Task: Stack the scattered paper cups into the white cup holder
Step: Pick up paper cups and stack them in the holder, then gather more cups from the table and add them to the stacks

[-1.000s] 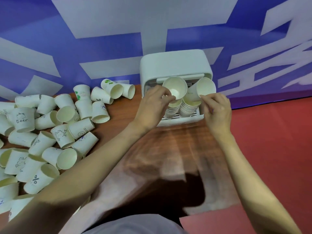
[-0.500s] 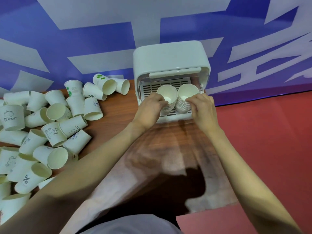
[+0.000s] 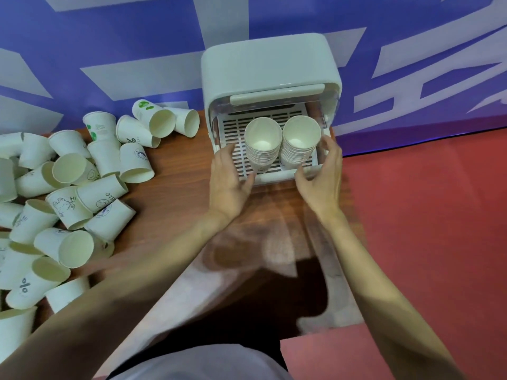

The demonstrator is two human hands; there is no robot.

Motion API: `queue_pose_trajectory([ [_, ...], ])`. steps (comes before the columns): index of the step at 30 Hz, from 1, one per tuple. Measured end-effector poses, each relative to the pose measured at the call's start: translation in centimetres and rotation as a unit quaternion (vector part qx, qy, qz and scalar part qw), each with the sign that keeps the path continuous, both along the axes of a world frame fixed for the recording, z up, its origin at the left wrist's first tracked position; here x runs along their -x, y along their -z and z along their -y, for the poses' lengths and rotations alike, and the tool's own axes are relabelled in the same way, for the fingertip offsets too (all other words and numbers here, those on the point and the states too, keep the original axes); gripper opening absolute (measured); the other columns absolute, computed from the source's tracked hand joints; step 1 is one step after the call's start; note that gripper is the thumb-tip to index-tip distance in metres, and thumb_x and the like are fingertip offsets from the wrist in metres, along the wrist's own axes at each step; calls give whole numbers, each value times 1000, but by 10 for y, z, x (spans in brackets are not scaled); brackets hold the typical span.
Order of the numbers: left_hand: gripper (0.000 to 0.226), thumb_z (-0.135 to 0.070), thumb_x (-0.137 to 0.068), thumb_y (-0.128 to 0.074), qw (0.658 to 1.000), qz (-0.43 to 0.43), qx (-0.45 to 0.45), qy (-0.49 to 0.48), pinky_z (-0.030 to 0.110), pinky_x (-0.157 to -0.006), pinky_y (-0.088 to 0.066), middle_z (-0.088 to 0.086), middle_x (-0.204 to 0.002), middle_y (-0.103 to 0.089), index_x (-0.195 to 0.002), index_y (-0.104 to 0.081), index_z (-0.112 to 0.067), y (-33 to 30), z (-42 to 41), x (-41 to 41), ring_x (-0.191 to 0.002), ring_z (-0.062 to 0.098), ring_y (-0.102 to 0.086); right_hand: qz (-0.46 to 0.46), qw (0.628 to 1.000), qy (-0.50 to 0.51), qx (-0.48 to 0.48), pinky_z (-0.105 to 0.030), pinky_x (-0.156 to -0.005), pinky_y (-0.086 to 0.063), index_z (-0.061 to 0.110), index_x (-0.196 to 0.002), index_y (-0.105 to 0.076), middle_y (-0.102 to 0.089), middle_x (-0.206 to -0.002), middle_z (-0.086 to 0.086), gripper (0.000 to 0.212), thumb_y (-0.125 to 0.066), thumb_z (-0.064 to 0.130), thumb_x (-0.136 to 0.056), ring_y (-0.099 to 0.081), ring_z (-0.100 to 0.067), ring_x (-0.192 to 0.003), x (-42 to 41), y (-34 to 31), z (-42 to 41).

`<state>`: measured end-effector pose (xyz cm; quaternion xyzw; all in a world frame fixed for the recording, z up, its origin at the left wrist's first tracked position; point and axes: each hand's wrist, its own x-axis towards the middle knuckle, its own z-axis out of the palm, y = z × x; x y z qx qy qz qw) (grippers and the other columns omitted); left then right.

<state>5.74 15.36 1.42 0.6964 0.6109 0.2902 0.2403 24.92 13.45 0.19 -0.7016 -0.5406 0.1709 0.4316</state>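
The white cup holder (image 3: 270, 61) stands at the back of the wooden table with its front lid raised. On its slatted tray stand two stacks of paper cups, a left stack (image 3: 262, 144) and a right stack (image 3: 300, 141). My left hand (image 3: 229, 182) hovers just left of the left stack, fingers relaxed and holding nothing. My right hand (image 3: 319, 179) hovers at the right front corner of the tray, fingers spread and empty. Several loose paper cups (image 3: 68, 193) lie scattered on the left of the table.
A blue and white banner wall (image 3: 109, 50) rises directly behind the table. The brown table top (image 3: 175, 204) ends at its right edge beside the holder, with red floor (image 3: 428, 215) beyond. Bare wood lies between the cup pile and the holder.
Both hands set a cup onto each stack, then let go and drew back toward me, now empty. The camera has come closer to the holder.
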Motion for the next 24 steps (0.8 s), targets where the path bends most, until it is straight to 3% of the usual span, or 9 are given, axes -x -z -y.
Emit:
queue_pose_trajectory([
  [3, 78, -26, -74, -78, 990, 65, 120, -45, 31, -101, -41, 12, -131, -51, -134, -35, -3, 8, -10, -13, -120, 23, -50, -23, 997, -10, 77, -46, -108, -37, 5, -143, -25, -41, -143, -10, 93, -78, 30, -72, -39, -22, -133, -1, 14, -13],
  [6, 74, -28, -71, -81, 979, 84, 176, -66, 28, -88, -46, 7, -123, -58, -128, -39, -7, 14, -26, -28, -112, 21, -56, -35, 993, -6, 108, -39, -104, -42, 6, -143, -26, -44, -141, -9, 98, -84, 31, -68, -44, -22, -130, -1, 18, -29],
  [9, 66, -30, -68, -81, 980, 93, 162, -74, 30, -81, -50, 3, -113, -64, -121, -47, -10, 24, -39, -39, -103, 21, -60, -28, 993, 9, 117, -38, -91, -50, 8, -135, -36, -56, -129, -8, 89, -85, 30, -64, -53, -24, -119, 0, 18, -41],
  [13, 64, -33, -65, -81, 974, 111, 160, -111, 33, -81, -50, 2, -111, -66, -118, -51, -14, 31, -50, -48, -102, 21, -61, -8, 990, 48, 133, -34, -79, -49, 12, -128, -46, -64, -118, -5, 78, -83, 36, -64, -59, -26, -110, 1, 20, -52],
  [17, 63, -34, -64, -82, 975, 113, 147, -125, 30, -73, -48, 1, -105, -66, -113, -50, -13, 36, -61, -53, -93, 19, -62, -13, 990, 76, 116, -29, -78, -49, 17, -128, -47, -66, -115, 0, 80, -80, 48, -62, -61, -20, -108, -1, 26, -70],
  [24, 61, -30, -63, -82, 974, 155, 89, -142, 26, -72, -48, 1, -105, -65, -112, -51, -10, 39, -92, -67, -92, 15, -62, -47, 989, 94, 100, -16, -72, -38, 14, -133, -43, -61, -121, -3, 85, -78, 47, -63, -59, -19, -107, -3, 31, -109],
])
